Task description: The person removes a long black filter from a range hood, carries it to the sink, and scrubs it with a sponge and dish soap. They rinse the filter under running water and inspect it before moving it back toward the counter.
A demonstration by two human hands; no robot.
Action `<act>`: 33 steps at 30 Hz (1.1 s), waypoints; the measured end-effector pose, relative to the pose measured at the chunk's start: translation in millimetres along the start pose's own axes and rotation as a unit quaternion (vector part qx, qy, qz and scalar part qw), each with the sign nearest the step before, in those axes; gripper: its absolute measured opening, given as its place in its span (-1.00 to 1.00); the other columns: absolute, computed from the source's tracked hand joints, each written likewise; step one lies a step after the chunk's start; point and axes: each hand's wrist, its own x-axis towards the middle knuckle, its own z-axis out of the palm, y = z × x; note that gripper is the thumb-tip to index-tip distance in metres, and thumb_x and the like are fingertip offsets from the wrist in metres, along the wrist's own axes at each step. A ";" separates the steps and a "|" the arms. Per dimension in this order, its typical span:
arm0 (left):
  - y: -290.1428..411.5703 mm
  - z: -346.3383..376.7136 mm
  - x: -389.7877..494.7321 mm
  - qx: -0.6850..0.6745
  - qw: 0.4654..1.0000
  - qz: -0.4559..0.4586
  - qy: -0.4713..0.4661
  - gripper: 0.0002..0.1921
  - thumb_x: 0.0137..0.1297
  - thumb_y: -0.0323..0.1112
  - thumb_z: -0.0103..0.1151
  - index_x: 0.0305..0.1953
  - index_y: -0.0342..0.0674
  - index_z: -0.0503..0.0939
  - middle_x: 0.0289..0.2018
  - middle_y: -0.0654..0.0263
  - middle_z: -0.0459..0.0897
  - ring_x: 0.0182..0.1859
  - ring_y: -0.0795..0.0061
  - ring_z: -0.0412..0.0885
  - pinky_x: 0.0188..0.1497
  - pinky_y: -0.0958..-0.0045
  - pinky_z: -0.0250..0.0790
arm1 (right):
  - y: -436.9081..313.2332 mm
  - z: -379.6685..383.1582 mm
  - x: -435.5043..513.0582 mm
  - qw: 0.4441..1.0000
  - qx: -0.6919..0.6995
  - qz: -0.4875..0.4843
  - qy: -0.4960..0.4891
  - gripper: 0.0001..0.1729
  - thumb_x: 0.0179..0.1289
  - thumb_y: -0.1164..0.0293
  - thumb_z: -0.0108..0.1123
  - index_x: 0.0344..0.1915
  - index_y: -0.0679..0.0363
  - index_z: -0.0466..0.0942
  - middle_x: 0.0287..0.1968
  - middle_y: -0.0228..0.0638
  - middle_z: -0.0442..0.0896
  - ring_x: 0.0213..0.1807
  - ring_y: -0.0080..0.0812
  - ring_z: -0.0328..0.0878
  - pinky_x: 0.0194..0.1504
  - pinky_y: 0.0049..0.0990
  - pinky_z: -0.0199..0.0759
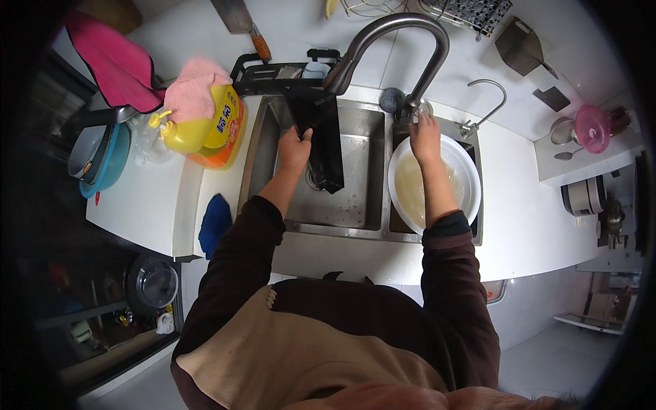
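My left hand (295, 147) grips the edge of a long black tray or trough (323, 138), tilted over the left basin of a steel sink (359, 169). The spout head of the gooseneck faucet (435, 36) is just above the trough's far end. My right hand (426, 137) is at the faucet's base, by its lever, with the fingertips partly hidden; a grey scouring ball (392, 100) lies to the left of it. Below my right forearm, a white basin (474, 177) with cloudy yellowish water sits over the right sink bowl.
On the left stand a yellow detergent bottle (205, 133) with a pink cloth (192, 89), and teal and grey basins (115, 159). A blue cloth (215, 223) hangs at the counter edge. A black rack (256, 77) is behind the sink; a small tap (499, 97) rises at right.
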 end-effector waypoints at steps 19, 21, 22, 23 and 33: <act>-20.6 2.7 22.9 -0.131 0.970 -0.197 0.055 -0.69 0.12 -0.27 0.17 -0.18 -0.38 0.54 -0.34 -0.04 0.64 -0.30 0.03 0.62 -0.30 0.22 0.44 | -30.3 -14.8 -24.6 0.996 0.062 -0.050 0.039 -0.62 0.16 0.46 0.08 0.01 0.27 0.45 0.05 0.00 0.47 0.10 -0.01 0.38 0.14 -0.20 0.26; -12.3 8.6 26.0 -0.218 0.944 -0.238 0.074 -0.67 0.11 -0.26 0.17 -0.17 -0.38 0.53 -0.36 -0.01 0.64 -0.39 0.11 0.64 -0.43 0.24 0.44 | -42.4 -8.8 -35.2 0.992 0.102 -0.060 0.046 -0.62 0.11 0.52 0.11 -0.01 0.30 0.46 0.14 0.00 0.41 0.18 0.00 0.30 0.23 -0.21 0.16; -8.3 7.2 28.9 -0.203 0.949 -0.235 0.061 -0.66 0.11 -0.25 0.16 -0.16 -0.37 0.53 -0.37 0.01 0.64 -0.43 0.15 0.63 -0.47 0.26 0.43 | -48.9 -5.8 -38.0 0.989 0.134 -0.055 0.034 -0.63 0.11 0.53 0.11 -0.02 0.31 0.46 0.14 0.00 0.41 0.17 0.01 0.30 0.23 -0.21 0.16; -3.3 5.1 33.4 -0.201 0.952 -0.224 0.051 -0.65 0.11 -0.24 0.16 -0.15 -0.37 0.53 -0.38 0.03 0.64 -0.47 0.18 0.62 -0.51 0.28 0.42 | -55.5 -3.0 -40.0 0.985 0.165 -0.049 0.023 -0.64 0.11 0.54 0.12 -0.03 0.32 0.47 0.13 0.00 0.41 0.17 0.02 0.31 0.23 -0.20 0.16; 53.0 -11.3 36.7 -0.267 0.916 -0.278 -0.115 -0.59 0.09 -0.18 0.19 -0.03 -0.20 0.50 -0.21 0.23 0.61 -0.21 0.37 0.60 -0.31 0.36 0.47 | -85.7 6.8 -41.8 0.950 0.304 0.020 -0.075 -0.67 0.18 0.50 0.10 -0.02 0.29 0.47 -0.01 -0.06 0.54 0.00 -0.07 0.47 0.07 -0.31 0.34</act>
